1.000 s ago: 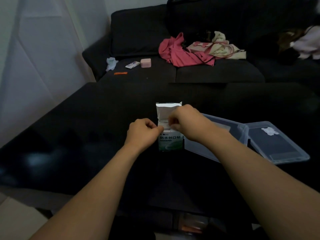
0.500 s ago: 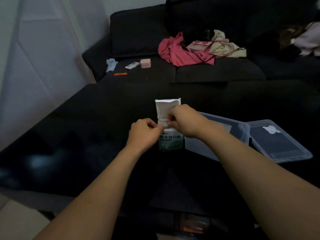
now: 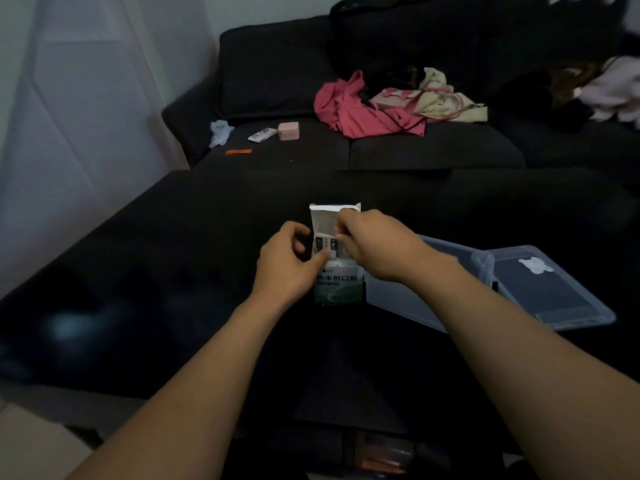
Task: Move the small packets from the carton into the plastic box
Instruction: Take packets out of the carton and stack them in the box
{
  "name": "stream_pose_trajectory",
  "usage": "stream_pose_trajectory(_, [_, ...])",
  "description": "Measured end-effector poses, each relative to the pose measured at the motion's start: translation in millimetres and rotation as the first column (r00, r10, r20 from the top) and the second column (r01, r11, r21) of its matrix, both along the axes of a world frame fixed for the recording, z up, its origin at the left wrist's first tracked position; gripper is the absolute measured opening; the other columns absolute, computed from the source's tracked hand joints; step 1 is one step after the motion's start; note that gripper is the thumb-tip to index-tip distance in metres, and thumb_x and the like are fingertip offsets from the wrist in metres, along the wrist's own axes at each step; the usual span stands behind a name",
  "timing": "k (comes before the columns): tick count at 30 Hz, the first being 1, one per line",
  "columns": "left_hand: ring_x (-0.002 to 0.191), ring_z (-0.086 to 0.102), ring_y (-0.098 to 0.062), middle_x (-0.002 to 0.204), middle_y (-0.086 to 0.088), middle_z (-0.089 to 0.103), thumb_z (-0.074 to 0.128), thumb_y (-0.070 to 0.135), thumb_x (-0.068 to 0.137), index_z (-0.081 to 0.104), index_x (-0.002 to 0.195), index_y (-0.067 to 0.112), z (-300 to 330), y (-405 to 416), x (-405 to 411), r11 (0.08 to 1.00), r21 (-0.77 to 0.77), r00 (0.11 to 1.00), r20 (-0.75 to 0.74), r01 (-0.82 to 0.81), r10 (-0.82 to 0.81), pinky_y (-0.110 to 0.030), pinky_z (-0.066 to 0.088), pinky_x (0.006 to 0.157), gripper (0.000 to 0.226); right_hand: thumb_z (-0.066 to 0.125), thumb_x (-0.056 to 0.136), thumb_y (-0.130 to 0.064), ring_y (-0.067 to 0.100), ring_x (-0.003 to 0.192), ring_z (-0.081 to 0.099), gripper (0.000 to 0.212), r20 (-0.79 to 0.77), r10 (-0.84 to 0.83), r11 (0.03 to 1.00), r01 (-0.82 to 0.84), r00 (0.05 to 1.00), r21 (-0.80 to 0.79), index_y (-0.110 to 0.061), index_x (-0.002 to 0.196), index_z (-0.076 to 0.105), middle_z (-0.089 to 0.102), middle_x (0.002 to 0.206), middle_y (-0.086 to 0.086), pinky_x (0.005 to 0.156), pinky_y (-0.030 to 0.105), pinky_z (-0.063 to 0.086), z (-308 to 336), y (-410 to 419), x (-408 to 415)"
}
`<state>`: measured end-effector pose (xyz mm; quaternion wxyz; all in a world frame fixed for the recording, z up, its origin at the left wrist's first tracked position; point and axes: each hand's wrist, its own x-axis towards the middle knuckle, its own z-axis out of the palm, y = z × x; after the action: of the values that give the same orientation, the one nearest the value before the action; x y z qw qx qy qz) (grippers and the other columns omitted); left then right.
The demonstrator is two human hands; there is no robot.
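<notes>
The carton is standing upright on the dark desk, its top flap folded back so the mouth is open toward the person. The left hand is curling its fingers against the carton's left side, thumb pressing near the opening, probably to keep the light carton from tipping or lifting while the contents are drawn out. The right hand is reaching over the mouth, its fingers pinching the packets, which are showing partway out of the carton. The box is sitting just beside the carton on the right with its lid swung open flat, so the carry across should be short. No packets can be made out inside the box.
</notes>
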<state>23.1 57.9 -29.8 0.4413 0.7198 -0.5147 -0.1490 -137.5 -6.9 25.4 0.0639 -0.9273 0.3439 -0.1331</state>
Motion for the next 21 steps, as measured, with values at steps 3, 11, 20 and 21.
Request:
stream_pose_trajectory(3, [0.077,0.059,-0.015,0.101,-0.001,0.055,0.085,0.026,0.079,0.05,0.126,0.03,2,-1,-2,0.997,-0.074,0.999,0.032,0.028,-0.026,-0.031,0.055,0.069,0.058,0.05,0.102,-0.027,0.022,0.075,0.055,0.009,-0.031,-0.042,0.994,0.038,0.999,-0.099,-0.019,0.105,0.047,0.058,0.092,0.002,0.063,0.036,0.042,-1,1,0])
stream_pose_trajectory(11, [0.088,0.055,-0.011,0.116,0.002,0.046,0.087,0.029,0.076,0.043,0.13,0.031,6,3,-4,0.984,-0.173,0.993,0.113,0.051,-0.031,-0.027,0.05,0.074,0.07,0.047,0.102,-0.021,0.029,0.065,0.056,0.011,0.175,-0.073,0.97,0.111,0.982,-0.218,-0.024,0.1,0.036,0.051,0.08,-0.004,0.059,0.043,0.046,11,3,-7])
stream_pose_trajectory(20, [0.119,0.042,-0.024,0.121,0.0,0.035,0.073,0.028,0.091,0.058,0.123,0.021,19,-4,-15,0.96,-0.232,0.975,0.19,0.155,-0.112,-0.042,0.045,0.103,0.036,0.049,0.101,-0.02,0.028,0.064,0.054,0.016,0.247,-0.046,0.966,0.106,0.968,-0.235,-0.024,0.099,0.034,0.052,0.083,-0.004,0.057,0.038,0.04,21,7,-13])
stream_pose_trajectory(21, [0.118,0.042,-0.024,0.119,0.0,0.036,0.071,0.027,0.092,0.062,0.117,0.017,18,-5,-15,0.961,-0.225,0.973,0.202,0.159,-0.114,-0.041,0.045,0.103,0.029,0.049,0.102,-0.021,0.028,0.064,0.054,0.016,0.252,-0.048,0.97,0.105,0.967,-0.218,-0.024,0.098,0.034,0.052,0.083,-0.004,0.057,0.037,0.039,21,8,-14])
